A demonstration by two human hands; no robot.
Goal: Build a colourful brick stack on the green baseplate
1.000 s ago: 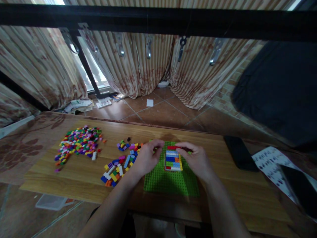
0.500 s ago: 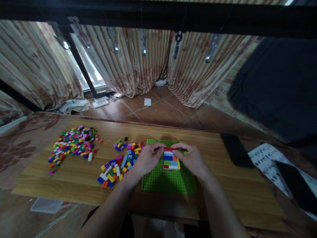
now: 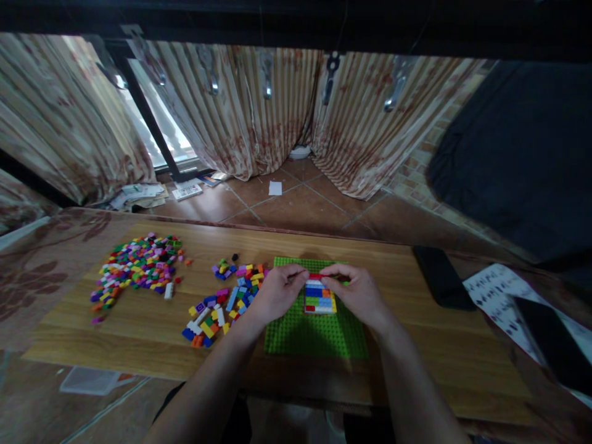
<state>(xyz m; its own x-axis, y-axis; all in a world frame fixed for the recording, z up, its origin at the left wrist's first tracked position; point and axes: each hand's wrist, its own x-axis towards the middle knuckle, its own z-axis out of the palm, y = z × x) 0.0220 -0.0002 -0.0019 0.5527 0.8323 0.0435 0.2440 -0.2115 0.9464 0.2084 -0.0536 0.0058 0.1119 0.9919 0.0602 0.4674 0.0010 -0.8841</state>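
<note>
A green studded baseplate [image 3: 314,339] lies on the wooden board, with a small block of coloured toy bricks [image 3: 319,299] on its upper middle. Red, white, blue, orange, green and yellow rows show in that block. My left hand [image 3: 282,290] is closed at the block's upper left corner, thumb and forefinger pinched together. At the upper right corner my right hand [image 3: 356,290] is closed too, its fingertips against the far red row. Whether either hand holds a separate brick is hidden by the fingers.
Left of the baseplate lies a loose group of bricks [image 3: 222,308]; a larger pile [image 3: 139,265] spreads farther left on the wooden board [image 3: 139,333]. On the right are a black phone-like object [image 3: 443,277], a printed sheet [image 3: 493,296] and another dark flat device [image 3: 555,342].
Both hands stay at the far edge of the brick block with hardly any movement. The whole view has shifted very slightly.
</note>
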